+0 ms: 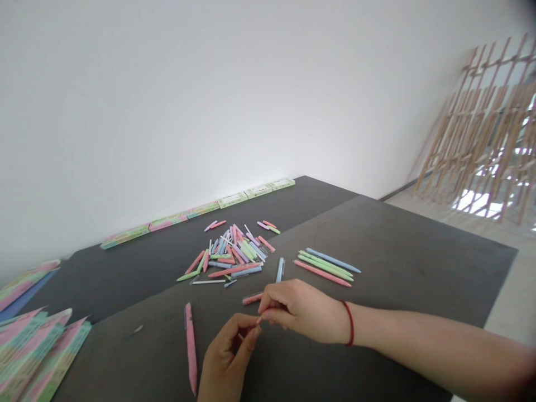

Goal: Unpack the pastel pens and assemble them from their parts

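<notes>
My left hand (229,353) and my right hand (302,310) meet fingertip to fingertip above the near part of the table. Both are closed in a pinch around something small and pinkish, mostly hidden by the fingers. A red cord circles my right wrist. Just behind my right fingers lie a short pink pen part (252,299) and a light blue pen part (280,269). To the left of my left hand rests a pink pen (190,349). Beyond my right hand, a blue pen (333,260), green pens (325,266) and a red-pink pen (322,273) lie side by side.
A loose pile of pastel pen parts (234,254) covers the middle of the dark table (402,251). Flat boxes (232,200) line the wall edge. Colourful packages (46,354) lie at the near left. Wooden racks (481,134) lean beyond the table at right.
</notes>
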The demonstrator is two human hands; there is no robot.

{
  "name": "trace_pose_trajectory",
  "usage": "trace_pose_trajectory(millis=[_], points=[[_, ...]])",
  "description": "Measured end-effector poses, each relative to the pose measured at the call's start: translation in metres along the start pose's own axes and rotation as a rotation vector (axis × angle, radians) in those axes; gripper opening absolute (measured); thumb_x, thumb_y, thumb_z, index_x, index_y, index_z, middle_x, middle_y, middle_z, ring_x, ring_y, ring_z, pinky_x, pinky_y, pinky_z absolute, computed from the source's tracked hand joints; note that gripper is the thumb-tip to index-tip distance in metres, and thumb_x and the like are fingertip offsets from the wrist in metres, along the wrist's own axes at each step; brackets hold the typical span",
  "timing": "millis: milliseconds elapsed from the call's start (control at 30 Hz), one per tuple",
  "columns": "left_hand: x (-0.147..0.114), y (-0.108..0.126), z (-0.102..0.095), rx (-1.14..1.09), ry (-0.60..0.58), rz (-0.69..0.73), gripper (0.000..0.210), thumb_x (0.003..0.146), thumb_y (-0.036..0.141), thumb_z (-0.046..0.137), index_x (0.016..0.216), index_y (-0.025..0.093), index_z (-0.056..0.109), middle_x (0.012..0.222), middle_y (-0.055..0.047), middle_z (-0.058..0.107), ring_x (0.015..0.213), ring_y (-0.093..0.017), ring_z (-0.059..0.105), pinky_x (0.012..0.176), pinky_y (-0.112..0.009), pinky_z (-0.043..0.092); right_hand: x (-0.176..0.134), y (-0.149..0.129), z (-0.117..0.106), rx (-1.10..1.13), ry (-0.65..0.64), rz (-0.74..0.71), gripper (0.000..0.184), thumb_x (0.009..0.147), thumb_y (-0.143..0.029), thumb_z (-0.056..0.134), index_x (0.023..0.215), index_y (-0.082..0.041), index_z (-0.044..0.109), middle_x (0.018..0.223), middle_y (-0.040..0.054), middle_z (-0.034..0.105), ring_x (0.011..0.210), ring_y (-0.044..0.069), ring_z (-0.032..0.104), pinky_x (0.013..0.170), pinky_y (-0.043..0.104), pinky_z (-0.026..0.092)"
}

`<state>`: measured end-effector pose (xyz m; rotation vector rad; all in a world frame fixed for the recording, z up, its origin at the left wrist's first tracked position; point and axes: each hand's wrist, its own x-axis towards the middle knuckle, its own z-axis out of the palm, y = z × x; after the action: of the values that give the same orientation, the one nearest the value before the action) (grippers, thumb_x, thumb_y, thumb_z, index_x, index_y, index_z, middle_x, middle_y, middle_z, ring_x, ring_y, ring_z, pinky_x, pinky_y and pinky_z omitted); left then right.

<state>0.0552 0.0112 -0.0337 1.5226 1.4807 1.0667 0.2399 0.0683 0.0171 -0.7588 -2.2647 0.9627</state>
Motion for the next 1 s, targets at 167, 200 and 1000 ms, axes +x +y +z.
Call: trace_pose_trajectory(millis=[167, 200, 1000], points=[[0.000, 0.001, 0.000, 0.037, -0.010, 0.003, 0.019, 0.078, 0.039, 0.058, 0.082, 0.022, 0.064, 0.065, 0.003, 0.054, 0.059, -0.014, 0.046, 0.057, -0.023, 0.036, 0.000, -0.001, 0.000, 0.061, -0.006, 0.027, 0.008, 0.087, -0.021, 0.053, 0.081, -0.018, 0.058, 0.065, 0.0003, 0.061, 0.102, 0.018, 0.061, 0.069, 0.021, 0.047], [-0.001, 0.001, 0.000, 0.044, -0.012, 0.012, 0.018, 0.078, 0.039, 0.058, 0.083, 0.023, 0.064, 0.065, 0.003, 0.055, 0.059, -0.014, 0.047, 0.058, -0.023, 0.037, 0.000, -0.001, 0.000, 0.087, -0.014, 0.045, 0.009, 0.087, -0.021, 0.053, 0.081, -0.017, 0.057, 0.064, 0.0001, 0.060, 0.096, 0.018, 0.063, 0.066, 0.021, 0.047], [-0.005, 0.011, -0.002, 0.048, 0.086, 0.101, 0.014, 0.078, 0.034, 0.059, 0.077, 0.022, 0.065, 0.063, 0.003, 0.053, 0.058, -0.014, 0.047, 0.055, -0.022, 0.037, 0.000, 0.003, 0.001, 0.367, -0.087, 0.183, 0.005, 0.085, -0.021, 0.053, 0.084, -0.016, 0.054, 0.058, -0.0051, 0.055, 0.055, 0.009, 0.059, 0.059, 0.023, 0.051]])
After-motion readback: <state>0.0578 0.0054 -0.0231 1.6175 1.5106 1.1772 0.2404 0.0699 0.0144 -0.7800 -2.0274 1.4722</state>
